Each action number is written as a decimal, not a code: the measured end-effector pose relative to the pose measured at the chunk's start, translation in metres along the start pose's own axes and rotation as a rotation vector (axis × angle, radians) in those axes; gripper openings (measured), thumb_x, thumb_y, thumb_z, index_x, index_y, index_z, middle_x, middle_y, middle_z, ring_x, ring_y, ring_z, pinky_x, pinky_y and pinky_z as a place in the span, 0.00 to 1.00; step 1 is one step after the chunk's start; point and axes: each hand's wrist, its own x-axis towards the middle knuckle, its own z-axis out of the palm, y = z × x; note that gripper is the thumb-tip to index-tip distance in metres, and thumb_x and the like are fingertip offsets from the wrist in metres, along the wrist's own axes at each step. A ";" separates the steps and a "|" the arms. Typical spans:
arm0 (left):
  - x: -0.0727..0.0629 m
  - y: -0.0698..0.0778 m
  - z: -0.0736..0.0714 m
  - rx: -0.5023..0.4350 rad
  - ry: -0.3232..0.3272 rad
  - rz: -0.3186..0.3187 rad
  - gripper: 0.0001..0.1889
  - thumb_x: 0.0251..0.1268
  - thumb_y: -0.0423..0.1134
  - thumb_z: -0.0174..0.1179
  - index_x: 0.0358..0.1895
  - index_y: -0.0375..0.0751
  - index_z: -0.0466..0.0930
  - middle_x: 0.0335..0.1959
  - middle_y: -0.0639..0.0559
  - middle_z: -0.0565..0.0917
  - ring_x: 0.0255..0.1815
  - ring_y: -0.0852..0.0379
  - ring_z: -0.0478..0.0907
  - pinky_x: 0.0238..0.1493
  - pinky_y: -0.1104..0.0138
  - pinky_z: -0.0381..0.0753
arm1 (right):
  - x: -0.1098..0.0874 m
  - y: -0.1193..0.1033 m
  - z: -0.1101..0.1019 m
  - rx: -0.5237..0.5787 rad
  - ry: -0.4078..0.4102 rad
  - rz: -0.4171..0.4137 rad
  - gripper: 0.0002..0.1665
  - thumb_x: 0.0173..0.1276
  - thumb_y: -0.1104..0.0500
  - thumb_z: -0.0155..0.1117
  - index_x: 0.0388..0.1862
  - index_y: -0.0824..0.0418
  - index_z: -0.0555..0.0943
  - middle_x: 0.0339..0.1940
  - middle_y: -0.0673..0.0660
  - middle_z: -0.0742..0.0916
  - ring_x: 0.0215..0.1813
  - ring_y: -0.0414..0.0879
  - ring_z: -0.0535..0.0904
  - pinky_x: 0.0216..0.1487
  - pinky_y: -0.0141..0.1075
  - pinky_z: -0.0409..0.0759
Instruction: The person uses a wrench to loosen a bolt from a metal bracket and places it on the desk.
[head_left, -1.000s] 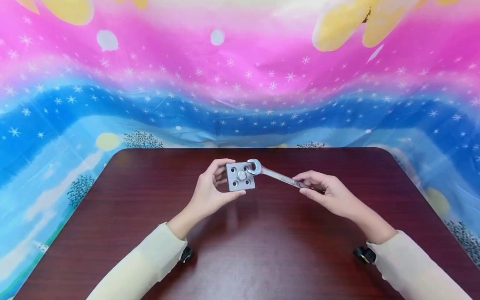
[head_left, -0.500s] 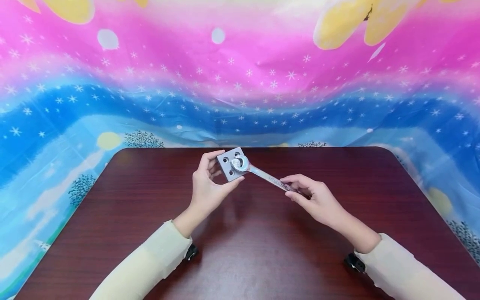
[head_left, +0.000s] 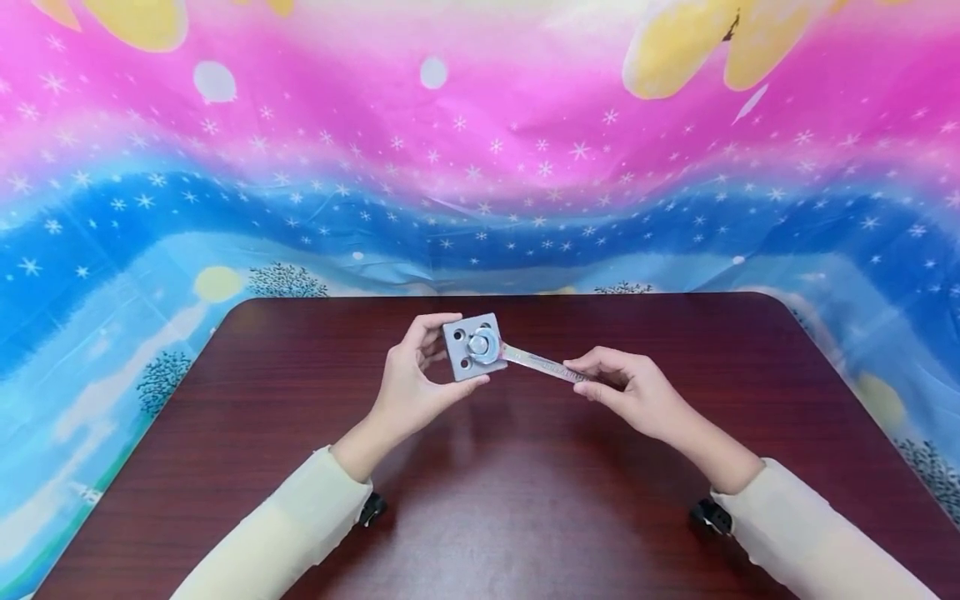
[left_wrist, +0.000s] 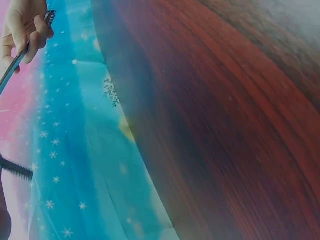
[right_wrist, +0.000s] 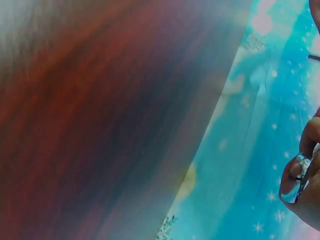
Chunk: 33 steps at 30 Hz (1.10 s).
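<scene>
In the head view my left hand [head_left: 408, 377] grips a square grey metal plate [head_left: 453, 352] by its left side, thumb along the lower edge. The plate has round holes and a hex bolt head [head_left: 476, 345] at its centre. A combination wrench [head_left: 536, 361] reaches in from the right, its open end around the bolt head. My right hand [head_left: 637, 392] pinches the wrench's far part between thumb and fingers. The bolt's threaded shank [left_wrist: 17, 170] juts out behind the plate in the left wrist view. In the right wrist view the wrench's ring end [right_wrist: 290, 195] shows by my fingers.
Both hands are held above a dark reddish-brown wooden table [head_left: 480, 500]. Behind it hangs a pink and blue cloth [head_left: 480, 200] with snowflakes. Black wrist cameras sit under the left sleeve [head_left: 277, 525] and the right sleeve [head_left: 817, 525].
The wrench moved left from the plate's upper right corner onto the bolt head. The plate tilted, then turned partly back. My right hand came closer to the left.
</scene>
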 end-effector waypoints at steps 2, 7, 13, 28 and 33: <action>0.000 0.000 -0.003 -0.008 -0.065 -0.009 0.40 0.38 0.28 0.81 0.61 0.42 0.72 0.48 0.46 0.87 0.48 0.57 0.84 0.51 0.65 0.87 | 0.002 0.001 -0.006 0.010 -0.031 0.000 0.16 0.63 0.73 0.67 0.50 0.65 0.85 0.34 0.55 0.88 0.27 0.36 0.81 0.27 0.29 0.81; -0.001 0.000 -0.010 -0.034 -0.233 -0.027 0.40 0.40 0.29 0.80 0.62 0.44 0.72 0.48 0.47 0.87 0.45 0.58 0.84 0.51 0.66 0.86 | 0.009 0.003 -0.021 0.012 -0.107 0.032 0.14 0.63 0.71 0.68 0.47 0.65 0.86 0.31 0.54 0.88 0.25 0.38 0.78 0.24 0.30 0.78; 0.000 0.000 -0.015 -0.077 -0.398 -0.088 0.39 0.41 0.31 0.80 0.62 0.48 0.73 0.50 0.49 0.86 0.48 0.58 0.85 0.51 0.66 0.86 | 0.021 0.007 -0.034 -0.006 -0.173 0.061 0.13 0.61 0.69 0.71 0.45 0.62 0.88 0.31 0.53 0.88 0.18 0.38 0.69 0.16 0.31 0.71; 0.003 0.000 -0.003 -0.238 -0.884 -0.141 0.36 0.46 0.30 0.77 0.62 0.40 0.72 0.50 0.44 0.86 0.47 0.61 0.84 0.54 0.65 0.85 | 0.060 0.002 -0.048 -0.197 -0.323 -0.100 0.16 0.53 0.67 0.77 0.41 0.52 0.91 0.31 0.45 0.87 0.36 0.37 0.71 0.36 0.34 0.68; 0.002 0.000 0.002 -0.243 -0.933 -0.161 0.36 0.47 0.30 0.77 0.62 0.40 0.72 0.51 0.43 0.86 0.48 0.63 0.84 0.55 0.67 0.85 | 0.065 -0.001 -0.048 -0.235 -0.343 -0.040 0.15 0.54 0.62 0.77 0.39 0.46 0.92 0.33 0.41 0.85 0.44 0.36 0.70 0.57 0.47 0.59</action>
